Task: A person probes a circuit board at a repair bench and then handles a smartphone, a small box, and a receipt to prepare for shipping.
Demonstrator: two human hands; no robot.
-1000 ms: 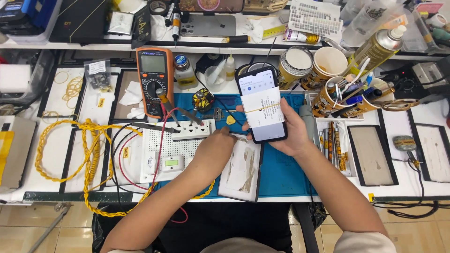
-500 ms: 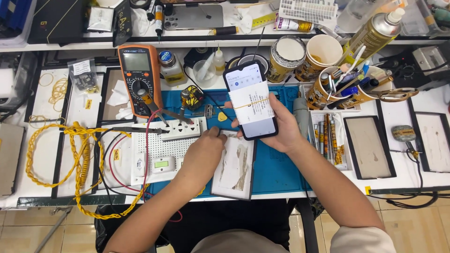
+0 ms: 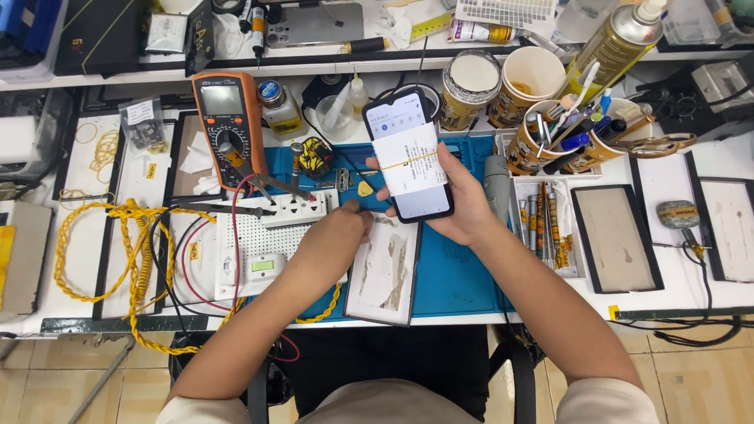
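My right hand (image 3: 463, 200) holds a dark smartphone (image 3: 408, 157) upright over the blue work mat (image 3: 455, 271). A white paper slip is bound across its lit screen by a yellow rubber band. My left hand (image 3: 339, 235) sits just left of the phone's lower edge, fingers closed around a thin dark tool whose tip points at the phone. Under it lies a white stained tray (image 3: 385, 271).
An orange multimeter (image 3: 228, 118) with red and black leads stands at the left, beside a white power strip (image 3: 275, 216) and yellow coiled cable (image 3: 110, 251). Cups of tools (image 3: 550, 141), tins and a spray can (image 3: 613, 47) crowd the back right. Flat trays (image 3: 616, 247) lie right.
The view has shifted, so the bench sits a little lower and left in frame. My right hand still holds the phone; my left hand stays by its lower left corner.
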